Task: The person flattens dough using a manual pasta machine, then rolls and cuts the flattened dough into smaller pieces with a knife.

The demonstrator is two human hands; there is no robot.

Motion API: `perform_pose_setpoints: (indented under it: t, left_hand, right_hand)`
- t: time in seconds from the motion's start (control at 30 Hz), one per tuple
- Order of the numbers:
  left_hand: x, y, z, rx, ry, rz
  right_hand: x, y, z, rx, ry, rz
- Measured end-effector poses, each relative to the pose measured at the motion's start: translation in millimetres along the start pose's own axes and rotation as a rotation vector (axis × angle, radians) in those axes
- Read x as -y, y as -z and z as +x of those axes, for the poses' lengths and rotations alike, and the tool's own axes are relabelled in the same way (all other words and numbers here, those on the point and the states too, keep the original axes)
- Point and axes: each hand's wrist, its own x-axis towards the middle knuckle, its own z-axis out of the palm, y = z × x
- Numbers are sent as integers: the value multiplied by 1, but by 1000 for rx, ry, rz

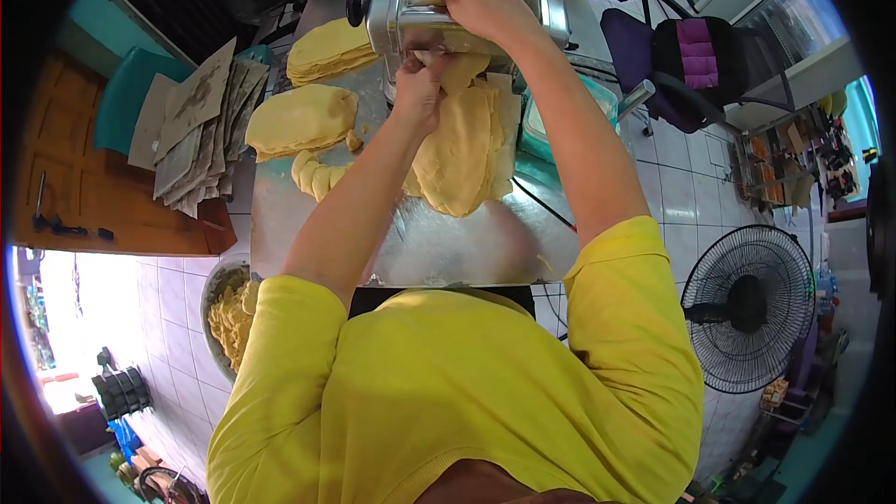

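A silver dough roller machine (544,0) with a black side knob stands at the table's far end. My right hand (481,5) reaches over its top, fingers closed on a small piece of dough (429,1) at the rollers. Below, at the machine's front, my left hand (420,93) is closed in a pinch on a pale bit of dough; its fingertips are partly hidden. Beside it a thin dough sheet (464,73) hangs down onto a long stack of yellow dough sheets (457,154).
More flattened dough stacks (303,119) lie on the left of the metal table (448,252). A teal-rimmed container (574,121) stands right. A bowl of dough (230,317) sits low left. Cardboard sheets (201,131), an office chair (695,65) and a fan (749,306) surround the table.
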Motion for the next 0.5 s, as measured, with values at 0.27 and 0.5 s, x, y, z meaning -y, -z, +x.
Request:
perform_pose_setpoints:
  t: [0.27,0.5]
  left_hand:
    - [-7,1,-19,-19,129,-88]
    - [-8,5,-29,-12,153,-72]
  right_hand:
    - [-1,-1,3,-66,49,-57]
    - [0,3,5,73,-61,-50]
